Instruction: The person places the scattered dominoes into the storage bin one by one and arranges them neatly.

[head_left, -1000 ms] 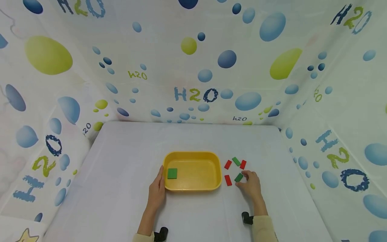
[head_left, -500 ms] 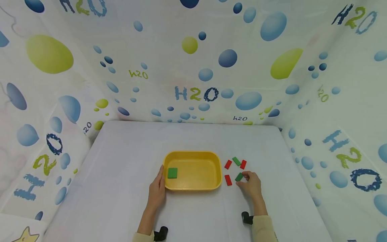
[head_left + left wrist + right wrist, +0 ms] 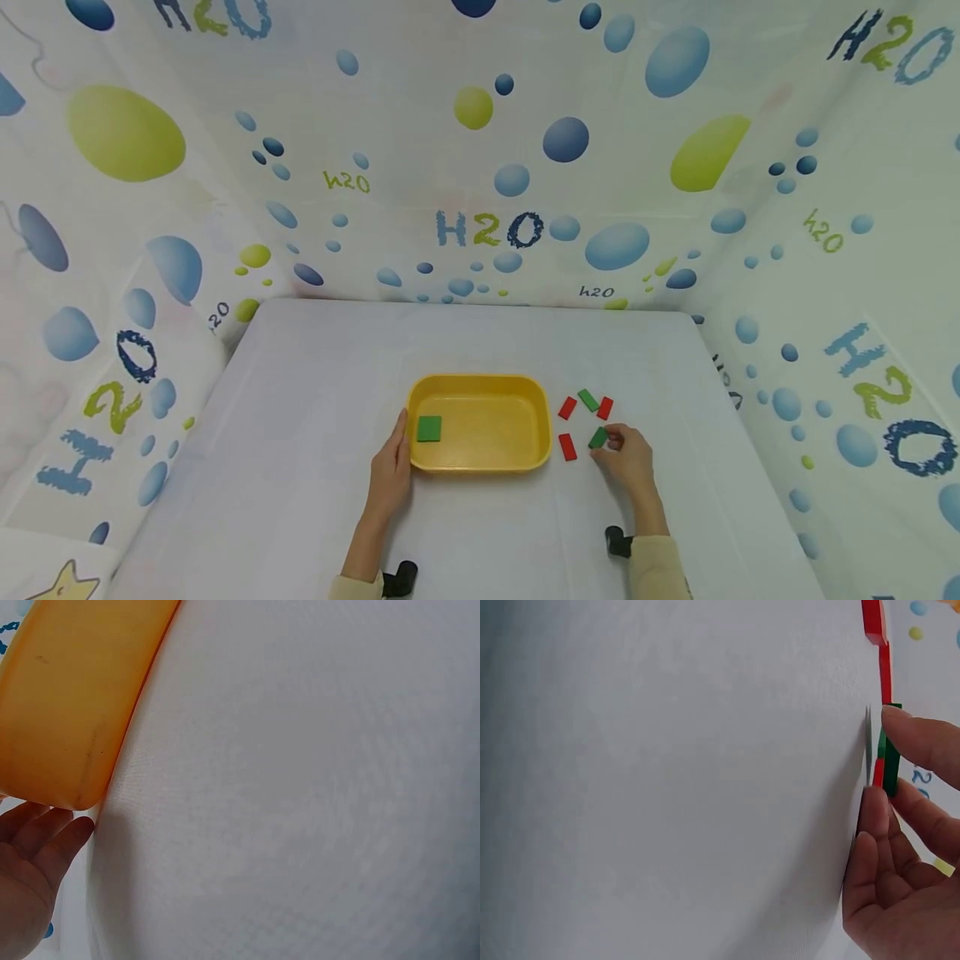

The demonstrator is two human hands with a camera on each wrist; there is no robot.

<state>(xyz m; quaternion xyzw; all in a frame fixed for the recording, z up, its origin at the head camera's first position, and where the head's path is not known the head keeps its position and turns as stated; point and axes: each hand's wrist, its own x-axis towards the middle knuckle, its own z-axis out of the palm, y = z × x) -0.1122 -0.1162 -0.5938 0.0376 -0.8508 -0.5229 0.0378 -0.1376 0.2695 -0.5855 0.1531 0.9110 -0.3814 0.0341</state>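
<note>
White sheeting (image 3: 405,125) printed with blue and green drops and "H2O" lettering is rising at the left, running behind the pale tabletop (image 3: 300,392) and continuing down the right side. At lower left, a beige sleeve (image 3: 356,588) is entering the field, and a black wrist device (image 3: 401,579) is sitting beside it. Beyond these, the left hand (image 3: 390,477) is resting along the left end of a yellow tray (image 3: 487,421); in the left wrist view its fingers (image 3: 64,847) are extending nearly straight, slightly spread, against the tray's end wall. The tray is standing near the middle of the tabletop, and a green square (image 3: 429,428) is lying flat inside it, towards the left end.

Right of the tray, small rectangular pieces are forming a loose cluster. A far red piece (image 3: 567,407) and a near red piece (image 3: 567,447) are lying closest to the tray. Next, a loose green piece (image 3: 588,400) is slanting towards an outer red piece (image 3: 605,407) just beside it. Nearer the person, a pinched green piece (image 3: 597,437) is standing between thumb and finger of the right hand (image 3: 630,457), whose grip is narrow; whether the piece is touching the tabletop is remaining unclear. Below, a second black device (image 3: 618,542) and another beige sleeve (image 3: 660,567) are showing.
</note>
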